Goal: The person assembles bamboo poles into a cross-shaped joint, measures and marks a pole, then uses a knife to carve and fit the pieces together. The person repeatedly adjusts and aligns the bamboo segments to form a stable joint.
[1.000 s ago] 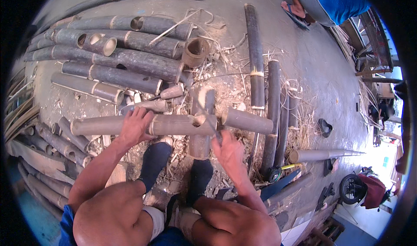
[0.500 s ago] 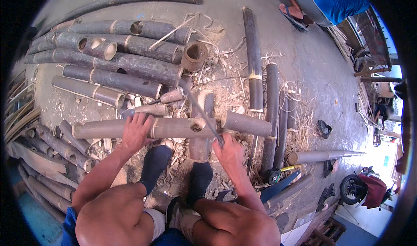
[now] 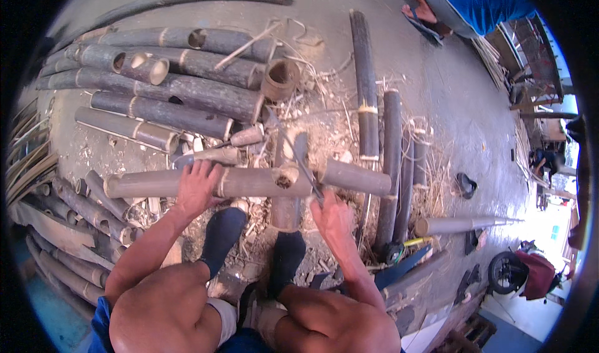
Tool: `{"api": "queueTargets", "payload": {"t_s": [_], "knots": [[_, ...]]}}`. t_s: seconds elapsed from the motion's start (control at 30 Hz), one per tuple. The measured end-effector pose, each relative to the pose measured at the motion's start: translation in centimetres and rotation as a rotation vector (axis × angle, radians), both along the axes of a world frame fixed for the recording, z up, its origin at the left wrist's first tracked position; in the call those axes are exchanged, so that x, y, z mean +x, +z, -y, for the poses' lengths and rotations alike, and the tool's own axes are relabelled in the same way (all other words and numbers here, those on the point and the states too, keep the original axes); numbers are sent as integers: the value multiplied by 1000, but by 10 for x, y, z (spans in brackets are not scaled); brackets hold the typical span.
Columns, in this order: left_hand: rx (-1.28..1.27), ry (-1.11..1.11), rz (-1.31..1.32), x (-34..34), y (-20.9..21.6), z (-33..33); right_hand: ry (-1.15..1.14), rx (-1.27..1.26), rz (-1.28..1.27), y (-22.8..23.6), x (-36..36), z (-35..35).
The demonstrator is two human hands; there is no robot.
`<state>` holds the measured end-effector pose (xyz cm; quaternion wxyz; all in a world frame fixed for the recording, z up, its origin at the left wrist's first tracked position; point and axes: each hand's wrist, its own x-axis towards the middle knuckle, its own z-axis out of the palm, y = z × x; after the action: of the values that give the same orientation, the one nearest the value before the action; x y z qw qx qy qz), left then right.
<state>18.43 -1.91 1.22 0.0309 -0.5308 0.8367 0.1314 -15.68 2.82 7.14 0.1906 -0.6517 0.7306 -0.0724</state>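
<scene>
A long grey-brown bamboo pole (image 3: pixel 249 181) lies crosswise in front of me on a short log block (image 3: pixel 286 211). My left hand (image 3: pixel 196 188) presses down on the pole left of the middle. My right hand (image 3: pixel 331 214) is closed on the handle of a long thin blade (image 3: pixel 293 150), which slants up and left over a cut hole (image 3: pixel 286 178) in the pole. A separate short piece of bamboo (image 3: pixel 355 177) lies in line to the right. My two dark-socked feet (image 3: pixel 221 234) rest just below the pole.
Several thick bamboo poles (image 3: pixel 168 97) are stacked at the upper left, with a short hollow section (image 3: pixel 279 78) beside them. More poles (image 3: pixel 365 85) lie upright at the right, thinner ones (image 3: pixel 75 228) at the left. Another person in blue (image 3: pixel 480 4) stands at the top right. Chips litter the ground.
The blade's tip has swung up and to the left over the hole, and my right hand has shifted slightly. My left hand stays pressed on the pole.
</scene>
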Motion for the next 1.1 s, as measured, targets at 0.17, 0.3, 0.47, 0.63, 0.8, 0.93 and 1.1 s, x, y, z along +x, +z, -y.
{"api": "queueTargets", "payload": {"t_s": [0.17,0.3,0.47,0.63,0.8,0.93,1.1], "knots": [[-13,-9,-6,-1,2,0,139,-241,154,-5,-5,-2],[-33,-3,-23,-2,5,0,-107,144,-142,-29,-23,-7],[5,20,-68,-1,12,1,-146,-59,146,-48,-37,-28],[12,71,14,1,14,5,-104,-92,55,-43,-30,-35],[109,40,-60,5,10,14,5,-179,131,-34,-12,-24],[130,6,-45,6,8,19,110,-271,79,-30,-1,-13],[109,11,-19,5,9,19,52,-72,6,-26,4,-10]]}}
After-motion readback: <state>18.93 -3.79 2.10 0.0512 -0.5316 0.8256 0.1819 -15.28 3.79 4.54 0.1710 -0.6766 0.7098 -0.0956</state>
